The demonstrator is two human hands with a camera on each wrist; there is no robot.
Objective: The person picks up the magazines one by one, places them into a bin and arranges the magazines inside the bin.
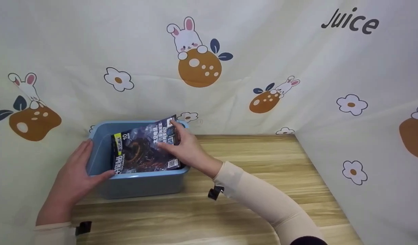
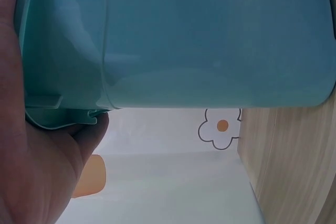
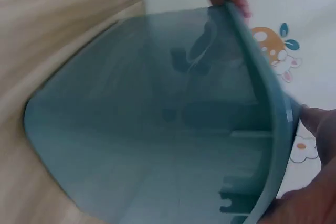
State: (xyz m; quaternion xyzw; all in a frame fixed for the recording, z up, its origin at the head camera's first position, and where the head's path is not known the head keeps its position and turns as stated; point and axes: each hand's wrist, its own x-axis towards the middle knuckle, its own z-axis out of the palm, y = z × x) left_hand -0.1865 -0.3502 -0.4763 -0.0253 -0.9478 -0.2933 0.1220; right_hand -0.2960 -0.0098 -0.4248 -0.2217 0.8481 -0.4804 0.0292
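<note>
A blue plastic bin (image 1: 141,185) stands on the wooden table. Inside it lies a dark magazine (image 1: 144,149) with a yellow label, white lettering and a ring-shaped picture, its upper right corner raised above the rim. My left hand (image 1: 73,173) grips the bin's left rim, the thumb over the front corner; the left wrist view shows the palm (image 2: 42,166) close under the rim. At the magazine's right edge, my right hand (image 1: 187,144) holds it with the thumb across the cover and a finger at the raised corner. The other right fingers are hidden.
The wooden tabletop (image 1: 253,177) extends to the right of the bin. Behind and beside it hangs a pale curtain (image 1: 137,34) printed with rabbits, oranges and flowers. Small black clips (image 1: 214,192) sit at both sleeve cuffs.
</note>
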